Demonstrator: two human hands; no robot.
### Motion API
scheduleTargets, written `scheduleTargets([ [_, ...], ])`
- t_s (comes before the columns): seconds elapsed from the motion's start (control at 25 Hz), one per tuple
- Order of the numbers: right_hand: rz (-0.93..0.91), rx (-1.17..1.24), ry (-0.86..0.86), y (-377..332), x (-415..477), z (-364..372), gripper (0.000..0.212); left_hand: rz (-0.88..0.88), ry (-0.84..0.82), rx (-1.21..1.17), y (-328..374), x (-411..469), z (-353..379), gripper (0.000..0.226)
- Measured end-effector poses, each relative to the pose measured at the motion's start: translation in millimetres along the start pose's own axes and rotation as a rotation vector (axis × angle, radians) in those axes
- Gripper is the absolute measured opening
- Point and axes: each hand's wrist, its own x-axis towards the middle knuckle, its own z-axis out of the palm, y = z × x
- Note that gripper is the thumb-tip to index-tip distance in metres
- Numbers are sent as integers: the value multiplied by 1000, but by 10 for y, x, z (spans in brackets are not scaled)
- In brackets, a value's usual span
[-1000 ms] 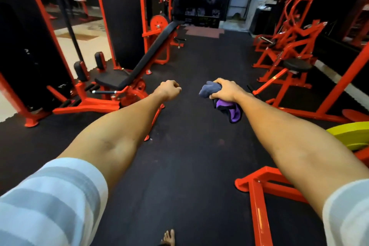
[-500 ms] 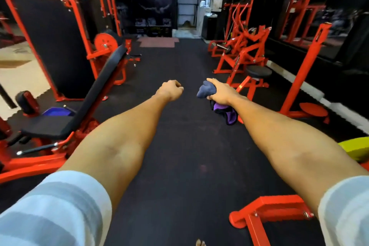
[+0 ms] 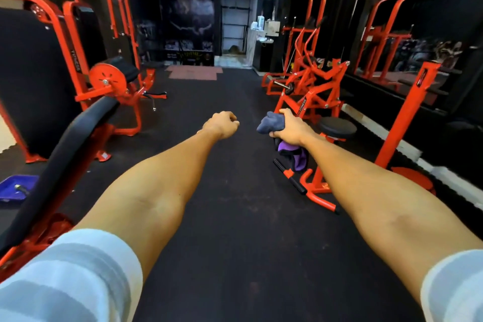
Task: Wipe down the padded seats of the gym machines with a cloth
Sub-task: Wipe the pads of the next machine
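Observation:
My right hand (image 3: 290, 127) grips a bunched cloth (image 3: 271, 122), blue-grey above the fist and purple where it hangs below. My left hand (image 3: 222, 124) is held out beside it as a closed fist with nothing in it. Both arms stretch forward over the black rubber floor. A round black padded seat (image 3: 337, 127) on a red machine stands just right of my right hand. On the left, a long black padded bench back (image 3: 70, 144) slopes up on a red frame.
Red machines line both sides: a weight-stack frame with a red disc (image 3: 107, 80) at the left, lever machines (image 3: 311, 86) and a red post (image 3: 407, 115) at the right. A blue tray (image 3: 15, 188) lies at the far left. The black floor aisle (image 3: 235, 217) runs ahead to a doorway.
The view has advanced down the aisle and turned right. The bench has slid to the left edge and the round seat has come closer. Both hands keep their pose, cloth still held.

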Motion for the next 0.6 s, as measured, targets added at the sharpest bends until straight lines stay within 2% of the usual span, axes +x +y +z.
scheduleTargets([
  [0.2, -2, 5, -12, 302, 1171, 180, 61, -3, -33, 14, -35, 1218, 234, 35],
  [0.4, 40, 5, 17, 623, 2522, 458, 62, 36, -69, -18, -113, 2801, 461, 31],
  [0.6, 98, 3, 74, 751, 3771, 248, 61, 114, -92, -42, 131, 4261, 457, 32],
])
